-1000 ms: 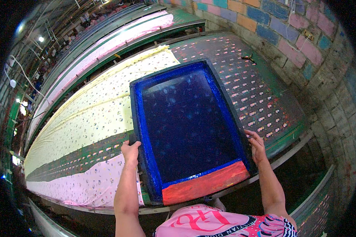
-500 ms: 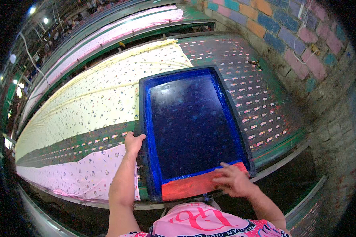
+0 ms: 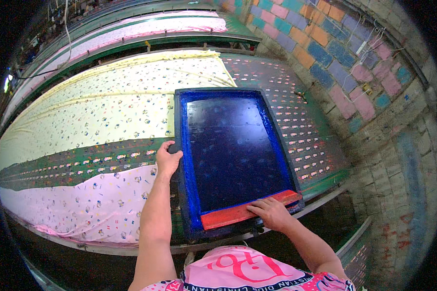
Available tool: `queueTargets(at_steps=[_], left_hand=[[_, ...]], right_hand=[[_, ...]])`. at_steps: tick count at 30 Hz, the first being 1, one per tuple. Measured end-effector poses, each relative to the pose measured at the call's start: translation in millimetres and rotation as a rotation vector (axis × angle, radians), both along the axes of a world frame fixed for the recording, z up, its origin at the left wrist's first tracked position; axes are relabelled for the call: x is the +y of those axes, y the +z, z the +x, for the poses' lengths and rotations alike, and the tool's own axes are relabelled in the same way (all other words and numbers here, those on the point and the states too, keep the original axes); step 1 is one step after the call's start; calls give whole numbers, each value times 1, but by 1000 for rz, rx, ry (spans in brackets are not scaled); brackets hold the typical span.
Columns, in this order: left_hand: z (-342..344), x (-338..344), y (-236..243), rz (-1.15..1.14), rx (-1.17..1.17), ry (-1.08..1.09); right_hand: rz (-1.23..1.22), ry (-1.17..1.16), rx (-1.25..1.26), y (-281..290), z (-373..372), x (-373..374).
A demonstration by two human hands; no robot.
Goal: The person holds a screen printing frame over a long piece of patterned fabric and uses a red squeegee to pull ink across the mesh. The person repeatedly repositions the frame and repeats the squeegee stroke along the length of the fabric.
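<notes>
A large screen-printing frame [image 3: 284, 140] with a dark mesh and blue-smeared inner borders lies on the long table. My left hand [image 3: 167, 159] grips its left edge, with the thumb toward the mesh and some fingers hidden beyond the edge. Across the near end of the mesh stands a wide red squeegee [image 3: 228, 217]. My right hand [image 3: 273, 213] is closed over the right half of it, fingertips on its top and the thumb out of sight.
Left of the frame, yellow printed cloth [image 3: 102, 114] and pink printed cloth [image 3: 97, 208] cover the table. Printed marks dot the dark tabletop [image 3: 301, 131] at the right. A painted block wall [image 3: 335, 63] borders it. Another long table [image 3: 150, 41] runs behind.
My right hand has come down from hovering with fingers apart and taken hold of the squeegee, which now shows a narrower face. The left hand keeps to the frame's edge.
</notes>
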State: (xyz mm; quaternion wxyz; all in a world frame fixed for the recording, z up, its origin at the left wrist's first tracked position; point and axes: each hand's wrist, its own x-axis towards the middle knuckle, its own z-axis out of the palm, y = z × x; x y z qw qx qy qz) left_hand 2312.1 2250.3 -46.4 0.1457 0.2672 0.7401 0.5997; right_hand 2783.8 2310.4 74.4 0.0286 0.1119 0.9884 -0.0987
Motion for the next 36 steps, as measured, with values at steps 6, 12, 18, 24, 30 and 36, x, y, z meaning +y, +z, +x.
queueTargets(at_steps=[6,12,18,24,30,36], left_hand=[[3,-1,10,-42,52,19],[-5,-4,4,-58,46,9],[8,-5,24,-134,79,-14],[4,-5,14,-123,103,-4],[4,5,4,-109,195,143],[-2,-9,-4,-229,308,221]], right_hand=[[-75,-92,-100,24,-28,9],[-100,-140,-168,19,-10,-18],[-42,-127,64,-11,2,-29],[102,-33,148,-36,-47,21],[189,16,292,-55,-165,146],[236,-5,424,-68,-281,269]])
